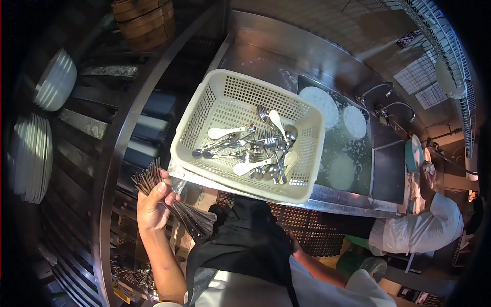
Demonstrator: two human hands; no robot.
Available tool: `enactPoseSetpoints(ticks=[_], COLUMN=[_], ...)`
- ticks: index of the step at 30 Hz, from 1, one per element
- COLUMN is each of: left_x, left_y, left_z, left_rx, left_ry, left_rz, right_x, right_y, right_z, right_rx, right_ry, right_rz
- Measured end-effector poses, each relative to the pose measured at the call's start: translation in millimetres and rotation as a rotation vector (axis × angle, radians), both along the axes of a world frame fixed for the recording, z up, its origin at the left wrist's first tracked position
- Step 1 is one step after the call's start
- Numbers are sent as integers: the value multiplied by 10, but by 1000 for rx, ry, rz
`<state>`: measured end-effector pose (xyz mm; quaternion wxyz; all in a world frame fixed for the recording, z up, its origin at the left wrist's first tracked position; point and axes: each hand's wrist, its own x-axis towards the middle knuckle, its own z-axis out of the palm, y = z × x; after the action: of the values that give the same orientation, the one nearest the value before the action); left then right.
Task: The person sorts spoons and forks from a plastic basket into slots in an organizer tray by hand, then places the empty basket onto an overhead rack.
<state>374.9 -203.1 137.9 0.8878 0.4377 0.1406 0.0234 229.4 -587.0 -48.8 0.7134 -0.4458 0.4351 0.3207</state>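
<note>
My left hand [156, 202] is closed around a thick bundle of forks [148, 176], tines up and handles pointing down toward my apron. Just right of it, a cream plastic basket [197, 123] rests at the sink's edge. Loose in the basket lie metal forks [263, 113], metal spoons [290, 134] and several white soup spoons [250, 167]. My right hand [295, 245] hangs low beside my black apron [235, 245]; its fingers are mostly hidden.
Right of the basket, a sink [358, 174] holds cloudy water with white plates [354, 123] in it. Slatted shelves at left carry stacked plates [33, 158], a bowl [56, 82] and a bamboo steamer [143, 23]. A co-worker in a white shirt [419, 225] stands at right.
</note>
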Motion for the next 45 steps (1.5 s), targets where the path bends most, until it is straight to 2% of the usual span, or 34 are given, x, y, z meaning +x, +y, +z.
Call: enactPoseSetpoints(ticks=[4, 8, 10, 21, 26, 45], left_x=[0, 10, 14, 21, 34, 27], left_y=[7, -23, -47, -58, -89, -120], left_z=[-35, -23, -4, -8, 8, 3], left_rx=[15, -4, -2, 31, 9, 3], left_ry=[14, 31, 29, 21, 32, 19], left_rz=[28, 43, 50, 29, 94, 86], right_x=[49, 69, 136, 42, 38, 35], right_y=[-12, -10, 93, 13, -8, -36], right_z=[7, 101, 272, 63, 41, 20], right_rx=[16, 132, -4, 24, 26, 12], right_ry=[178, 123, 33, 60, 62, 40], right_rz=[-84, -135, -154, -166, -162, -132])
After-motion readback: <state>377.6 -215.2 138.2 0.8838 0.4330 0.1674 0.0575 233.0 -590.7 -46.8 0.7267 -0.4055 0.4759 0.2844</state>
